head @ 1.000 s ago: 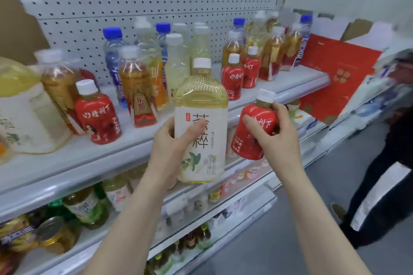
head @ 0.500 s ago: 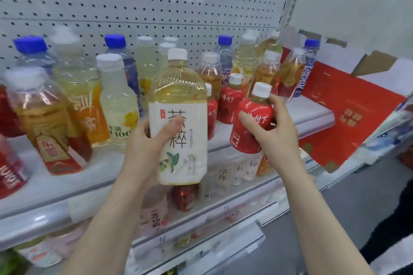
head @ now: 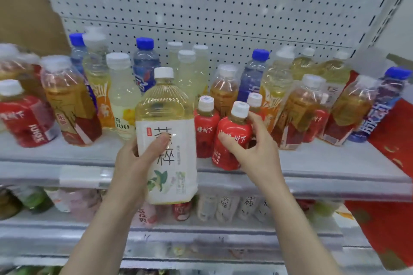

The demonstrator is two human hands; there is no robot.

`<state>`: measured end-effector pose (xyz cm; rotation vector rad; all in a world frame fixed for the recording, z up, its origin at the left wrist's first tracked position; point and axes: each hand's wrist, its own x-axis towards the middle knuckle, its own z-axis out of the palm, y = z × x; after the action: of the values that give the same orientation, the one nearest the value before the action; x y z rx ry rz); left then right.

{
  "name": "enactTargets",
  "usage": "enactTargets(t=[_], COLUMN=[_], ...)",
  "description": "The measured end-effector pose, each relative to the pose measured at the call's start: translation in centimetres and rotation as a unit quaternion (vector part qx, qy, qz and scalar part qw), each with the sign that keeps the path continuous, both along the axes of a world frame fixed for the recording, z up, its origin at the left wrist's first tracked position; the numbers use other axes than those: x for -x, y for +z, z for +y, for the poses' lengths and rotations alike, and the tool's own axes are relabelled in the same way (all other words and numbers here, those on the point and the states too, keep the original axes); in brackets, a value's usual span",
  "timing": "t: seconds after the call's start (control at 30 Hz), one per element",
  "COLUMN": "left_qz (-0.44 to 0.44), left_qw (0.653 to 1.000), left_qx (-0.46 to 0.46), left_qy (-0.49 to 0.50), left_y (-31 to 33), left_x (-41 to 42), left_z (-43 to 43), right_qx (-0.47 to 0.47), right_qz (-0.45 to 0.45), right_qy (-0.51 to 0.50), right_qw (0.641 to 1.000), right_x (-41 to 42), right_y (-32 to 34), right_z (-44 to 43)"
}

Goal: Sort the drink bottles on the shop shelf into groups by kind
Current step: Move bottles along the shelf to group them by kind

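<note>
Mid-sort, both hands loaded. Our left hand was wrapped round the big tea bottle, thumb across the white label. It held the bottle in the air in front of the shelf lip, centre frame, with the base hanging below the lip. Our right hand was clamped on a small red bottle, thumb in front, fingers behind. That bottle was right of centre at the shelf's front edge, just beside a second red bottle. We couldn't tell whether its base was down on the shelf or just above it.

Step, as we read it: parking red with red.

Risks from there:
- Red bottle was very near the lip. Released while tilted or half off the edge, it would go over onto the lower tiers.
- Our fingers were behind it, close to a third red bottle and the amber bottles. A careless pull-out could domino that tight row.
- Tea bottle looked heavy, with a slick label and a one-handed grip. With attention on the right hand, it could slip.
- Another red one, seemingly the same kind, was at far left, well apart. The group wasn't complete, and fetching it meant reaching across crowded fronts.
</note>
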<state>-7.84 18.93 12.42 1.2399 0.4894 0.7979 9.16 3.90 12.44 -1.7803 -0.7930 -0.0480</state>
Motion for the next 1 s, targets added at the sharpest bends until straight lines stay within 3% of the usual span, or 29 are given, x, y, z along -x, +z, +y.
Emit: enactTargets(t=[0.3, 0.7, 0.8, 0.9, 1.0], left_qz=[0.027, 0.059, 0.053, 0.053, 0.062], left_qw=[0.993, 0.990, 0.993, 0.996, 0.996], left_qx=[0.023, -0.006, -0.006, -0.018, -0.033], left_qy=[0.115, 0.130, 0.109, 0.076, 0.046], left_y=[-0.9, -0.7, -0.7, -0.3, -0.3], left_x=[3.5, 6.5, 5.6, 4.2, 2.0], left_z=[-3.8, -2.8, -3.2, -3.9, -5.0], right_qx=[0.032, 0.155, 0.121, 0.047, 0.072], right_qz=[-0.041, -0.128, -0.145, -0.091, 0.020], right_qy=[0.072, 0.052, 0.030, 0.087, 0.217], right_qw=[0.996, 0.978, 0.982, 0.991, 0.973], right_x=[0.0, 1.2, 1.6, 2.6, 3.8], right_y=[-0.2, 0.7, 1.7, 3.6, 4.9], right_z=[3.9, 8.7, 6.4, 3.7, 1.6])
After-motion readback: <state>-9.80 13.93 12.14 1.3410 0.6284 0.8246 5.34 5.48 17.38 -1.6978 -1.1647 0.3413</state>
